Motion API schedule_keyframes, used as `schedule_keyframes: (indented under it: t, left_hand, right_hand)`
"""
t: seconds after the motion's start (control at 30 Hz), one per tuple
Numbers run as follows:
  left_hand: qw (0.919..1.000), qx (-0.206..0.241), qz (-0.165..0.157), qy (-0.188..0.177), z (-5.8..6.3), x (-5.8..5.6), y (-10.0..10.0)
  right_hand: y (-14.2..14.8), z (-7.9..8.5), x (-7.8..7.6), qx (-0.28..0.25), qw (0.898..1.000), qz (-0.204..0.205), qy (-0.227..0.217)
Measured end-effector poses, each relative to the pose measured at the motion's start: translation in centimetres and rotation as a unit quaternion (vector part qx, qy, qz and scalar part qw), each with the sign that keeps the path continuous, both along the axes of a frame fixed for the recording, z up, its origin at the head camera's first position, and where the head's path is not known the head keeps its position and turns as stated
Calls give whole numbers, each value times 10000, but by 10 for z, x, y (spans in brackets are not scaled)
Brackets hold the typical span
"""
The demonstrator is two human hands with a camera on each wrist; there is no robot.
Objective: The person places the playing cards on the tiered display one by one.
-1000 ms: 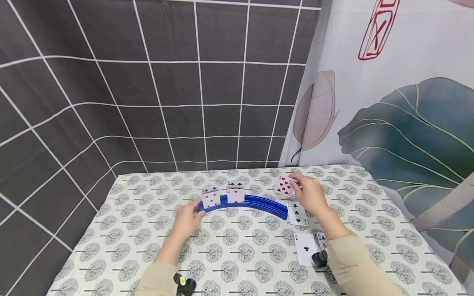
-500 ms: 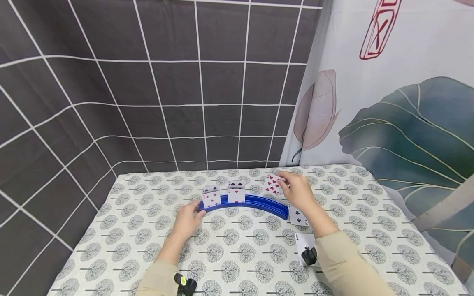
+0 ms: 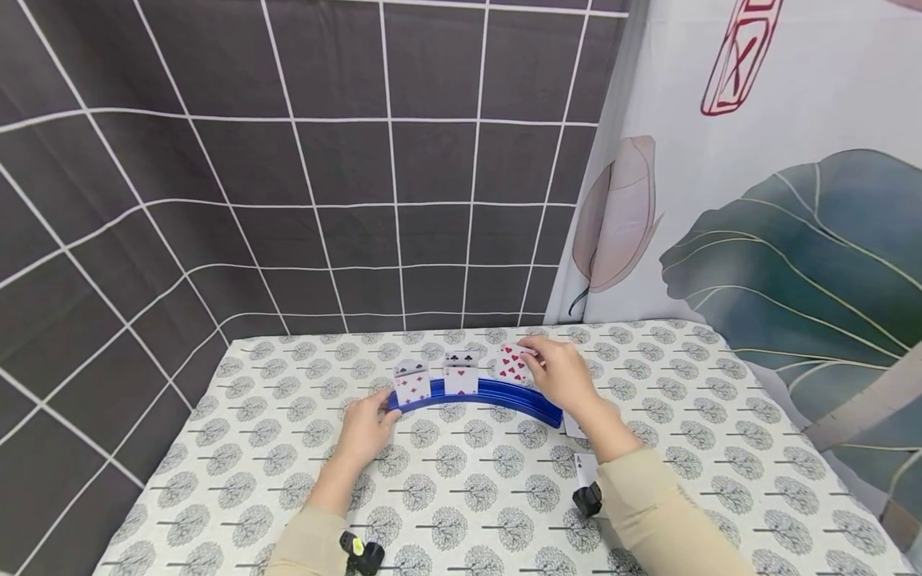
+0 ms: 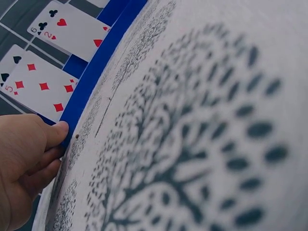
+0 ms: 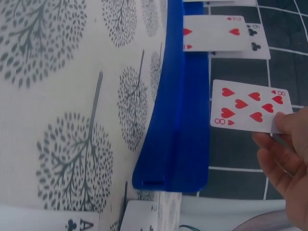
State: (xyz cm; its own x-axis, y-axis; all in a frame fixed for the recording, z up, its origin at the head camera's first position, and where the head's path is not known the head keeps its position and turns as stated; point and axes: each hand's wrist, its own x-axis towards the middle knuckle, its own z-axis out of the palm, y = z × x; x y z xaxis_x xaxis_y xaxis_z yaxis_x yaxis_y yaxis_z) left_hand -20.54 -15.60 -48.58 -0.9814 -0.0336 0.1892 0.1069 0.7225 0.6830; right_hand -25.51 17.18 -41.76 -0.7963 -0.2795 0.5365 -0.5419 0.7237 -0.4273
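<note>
A curved blue card holder [image 3: 515, 398] lies on the table. My left hand [image 3: 365, 432] grips its left end, thumb on the near face. Standing in it at the left is a five of diamonds [image 4: 41, 89], a spade card partly showing behind. Further along, a two of hearts [image 5: 214, 32] covers part of a six of clubs [image 5: 260, 42]. Between thumb and fingers, my right hand [image 3: 565, 374] pinches an eight of hearts [image 5: 248, 106] by its edge. In the head view this card appears just above the holder's right half, apart from the rail.
An ace of clubs [image 3: 586, 466] lies face up near my right wrist, partly hidden by the wrist camera [image 3: 587, 500]. Another card [image 5: 139, 216] lies by the holder's right end, mostly covered by my arm in the head view. A tree-print cloth [image 3: 446, 512] covers the table.
My right hand has moved left with the eight of hearts, from beyond the holder's right end to above its right half. The left hand has kept its place.
</note>
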Motion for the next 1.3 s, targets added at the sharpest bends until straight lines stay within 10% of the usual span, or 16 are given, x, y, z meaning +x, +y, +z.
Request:
schedule_keyframes:
  t: [1.3]
  left_hand:
    - [10000,6,0,-4,-3,-1,0]
  right_hand:
    - [2,-9,5,328,9981,499,-182]
